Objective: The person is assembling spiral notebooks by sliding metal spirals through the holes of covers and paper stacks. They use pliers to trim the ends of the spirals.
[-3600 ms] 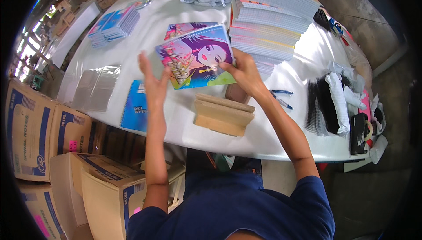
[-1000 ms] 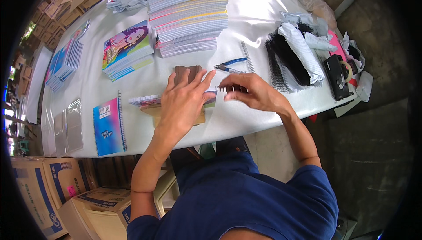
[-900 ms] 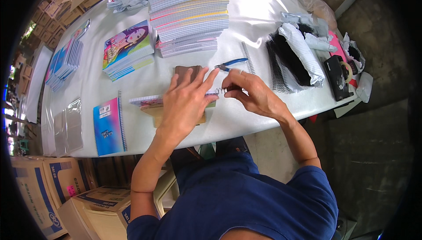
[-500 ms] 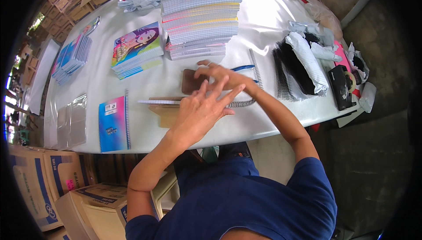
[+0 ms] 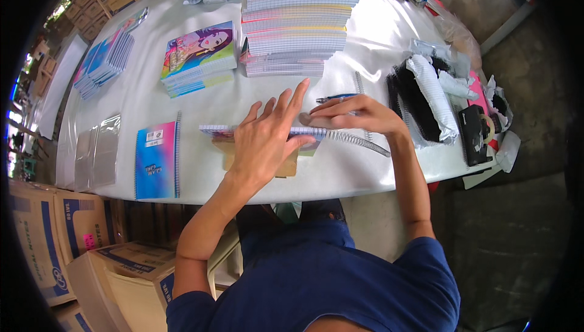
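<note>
A notebook (image 5: 313, 131) stands edge-up against a tan wooden block (image 5: 286, 166), its punched edge facing up. A loose wire spiral (image 5: 359, 141) runs out from its right end. My left hand (image 5: 264, 134) lies over the notebook with its fingers spread. My right hand (image 5: 359, 115) is just behind the spiral, fingers together and bent. A small brown-grey pad (image 5: 306, 119) shows under its fingertips, mostly hidden. Behind that hand lies a blue pen-like tool (image 5: 334, 97). Left of the block lies a finished blue and pink spiral notebook (image 5: 156, 161).
Tall stacks of page blocks (image 5: 298, 34) and illustrated covers (image 5: 201, 52) stand at the back. Black spirals in white wrapping (image 5: 420, 97) and a tape dispenser (image 5: 473, 131) are at right. Clear plastic sleeves (image 5: 97, 152) lie at left, above cartons (image 5: 85, 241) by the table.
My right hand has moved right and taken the brown pad from the table to the notebook's edge. The left hand stays over the notebook. The whole view has shifted slightly.
</note>
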`<action>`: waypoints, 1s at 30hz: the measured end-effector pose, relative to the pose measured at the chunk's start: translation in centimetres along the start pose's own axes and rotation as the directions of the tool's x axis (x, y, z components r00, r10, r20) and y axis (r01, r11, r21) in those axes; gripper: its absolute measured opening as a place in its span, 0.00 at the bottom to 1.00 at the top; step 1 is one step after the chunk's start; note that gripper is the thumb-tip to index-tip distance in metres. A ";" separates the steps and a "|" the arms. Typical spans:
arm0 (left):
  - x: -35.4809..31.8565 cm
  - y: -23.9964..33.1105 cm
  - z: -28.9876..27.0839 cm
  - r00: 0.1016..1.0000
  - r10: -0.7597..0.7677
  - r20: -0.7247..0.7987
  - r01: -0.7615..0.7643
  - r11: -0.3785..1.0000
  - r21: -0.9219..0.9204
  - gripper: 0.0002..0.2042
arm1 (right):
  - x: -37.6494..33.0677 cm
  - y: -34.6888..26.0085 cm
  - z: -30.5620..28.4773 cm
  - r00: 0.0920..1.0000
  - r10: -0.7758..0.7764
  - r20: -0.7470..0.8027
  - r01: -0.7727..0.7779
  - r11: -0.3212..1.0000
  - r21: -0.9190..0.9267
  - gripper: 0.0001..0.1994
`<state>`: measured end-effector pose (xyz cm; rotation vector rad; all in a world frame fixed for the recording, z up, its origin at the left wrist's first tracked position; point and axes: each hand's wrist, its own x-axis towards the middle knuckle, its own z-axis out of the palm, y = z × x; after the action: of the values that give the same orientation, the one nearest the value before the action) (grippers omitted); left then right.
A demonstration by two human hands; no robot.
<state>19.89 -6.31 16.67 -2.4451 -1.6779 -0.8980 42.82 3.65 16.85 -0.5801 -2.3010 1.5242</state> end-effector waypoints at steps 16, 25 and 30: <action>-0.6 -1.6 -1.3 0.998 -0.054 -0.029 0.056 0.997 0.049 0.50 | 0.8 2.0 1.8 0.979 -0.078 -0.187 0.201 0.486 0.850 0.21; -0.8 -2.8 -2.5 0.994 -0.095 -0.055 0.100 0.990 0.096 0.48 | 2.5 2.7 2.5 0.977 0.158 -0.145 -0.059 0.846 0.530 0.19; -1.2 -3.4 -3.0 0.986 -0.169 0.001 0.168 0.981 0.094 0.48 | 3.3 0.8 2.9 0.977 0.133 -0.166 0.096 0.419 0.903 0.17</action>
<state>15.36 -6.99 17.61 -2.2779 -1.9075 -0.8048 38.71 3.25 15.12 -0.3910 -0.9620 2.2570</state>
